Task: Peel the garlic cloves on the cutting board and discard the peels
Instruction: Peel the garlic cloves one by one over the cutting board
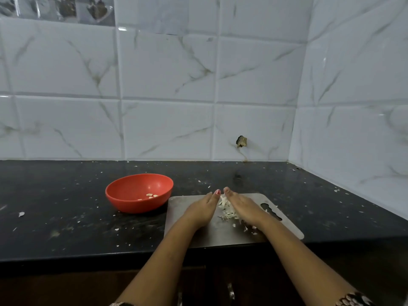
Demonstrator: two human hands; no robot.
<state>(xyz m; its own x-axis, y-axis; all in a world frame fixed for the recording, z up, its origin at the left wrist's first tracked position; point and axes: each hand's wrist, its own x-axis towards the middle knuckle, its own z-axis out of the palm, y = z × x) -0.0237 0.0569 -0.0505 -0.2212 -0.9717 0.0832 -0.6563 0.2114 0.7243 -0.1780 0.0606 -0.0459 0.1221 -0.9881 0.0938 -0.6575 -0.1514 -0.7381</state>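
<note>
Left hand (203,208) is resting on its outer edge on the cutting board (220,238), fingers stretched out straight and together, gripping nothing. Right hand (241,206) is standing the same way just opposite, fingers also straight and uncurled, palm facing the left palm. Between the two palms a pile of garlic peels (225,209) is lying on the board, pale and papery, with both hands touching its sides; the fingertips are nearly meeting at the far end of the pile. A few loose flakes are lying on the board near the right wrist.

The board is a flat grey metal sheet sitting at the front edge of the dark surface (66,195), its handle slot (271,209) showing just right of the right hand. A red bowl (132,203) is standing on the surface just left of the board, holding a few peeled garlic cloves (151,195) at its bottom. Small peel scraps are lying scattered over the surface, one larger bit (21,214) far to the left. White marbled wall tiles (167,85) are rising behind.
</note>
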